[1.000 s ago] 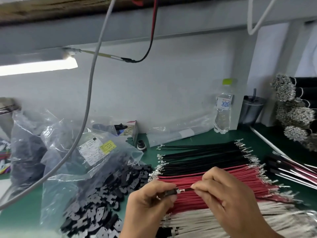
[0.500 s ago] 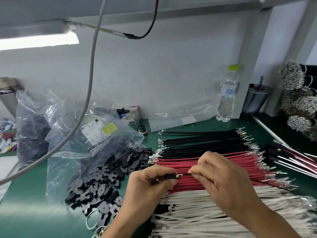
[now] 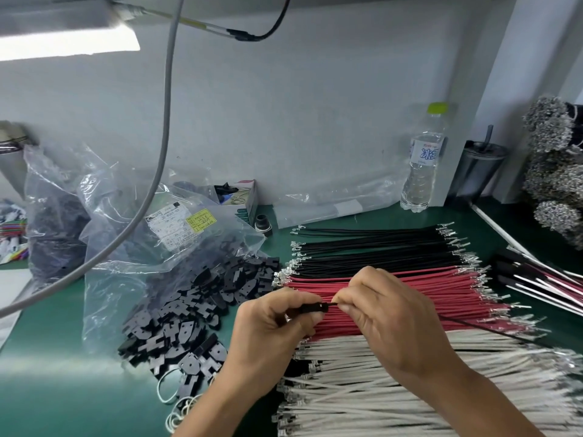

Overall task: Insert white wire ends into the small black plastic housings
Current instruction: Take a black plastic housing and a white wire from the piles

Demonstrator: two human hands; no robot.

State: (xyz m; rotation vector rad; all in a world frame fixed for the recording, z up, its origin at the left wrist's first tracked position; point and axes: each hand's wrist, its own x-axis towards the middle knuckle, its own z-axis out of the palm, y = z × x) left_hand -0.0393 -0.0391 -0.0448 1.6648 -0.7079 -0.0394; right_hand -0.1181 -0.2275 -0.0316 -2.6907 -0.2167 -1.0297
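Three wire rows (image 3: 394, 298) beneath, loose housings (image 3: 195, 307) left of hands.

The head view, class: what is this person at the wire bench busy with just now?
A person is fitting a wire into a small black housing. The left hand pinches the housing, and the right hand pinches a thin black wire at its mouth. Both are held above rows of black wires, red wires and white wires on the green bench.

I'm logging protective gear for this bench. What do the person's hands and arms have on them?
Nothing that shows: the left hand and right hand are bare, without gloves, rings or a watch. Both forearms are uncovered as far as the picture's edge, and no sleeve is in view.
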